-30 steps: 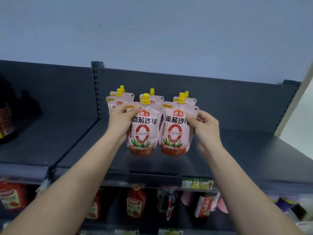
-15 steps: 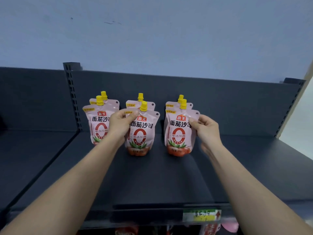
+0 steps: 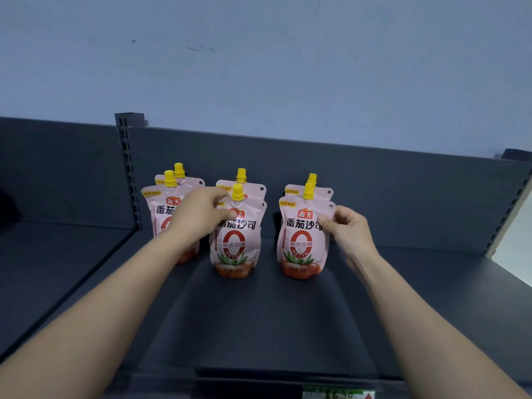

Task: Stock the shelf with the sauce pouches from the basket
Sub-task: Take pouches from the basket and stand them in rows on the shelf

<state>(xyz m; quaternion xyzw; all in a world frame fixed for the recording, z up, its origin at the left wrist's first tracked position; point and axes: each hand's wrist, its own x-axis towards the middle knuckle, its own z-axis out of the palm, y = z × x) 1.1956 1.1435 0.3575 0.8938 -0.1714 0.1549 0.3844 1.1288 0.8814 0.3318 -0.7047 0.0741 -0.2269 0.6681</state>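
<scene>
Two front sauce pouches stand on the shelf (image 3: 259, 312): middle front pouch (image 3: 234, 243) at 12 o'clock, right front pouch (image 3: 302, 243) at 1 o'clock, each just ahead of a back pouch (image 3: 251, 189). My left hand (image 3: 198, 214) pinches the middle one's top-left corner by the yellow cap (image 3: 237, 192). My right hand (image 3: 349, 228) pinches the other's upper right edge. To do this well, I reckon: bases flat, labels square to the front, in line with the left pair (image 3: 159, 208) at 11 o'clock. Let go slowly, since soft pouches tip. Shelf holds six pouches, three rows of two, all capped. Basket not in view.
</scene>
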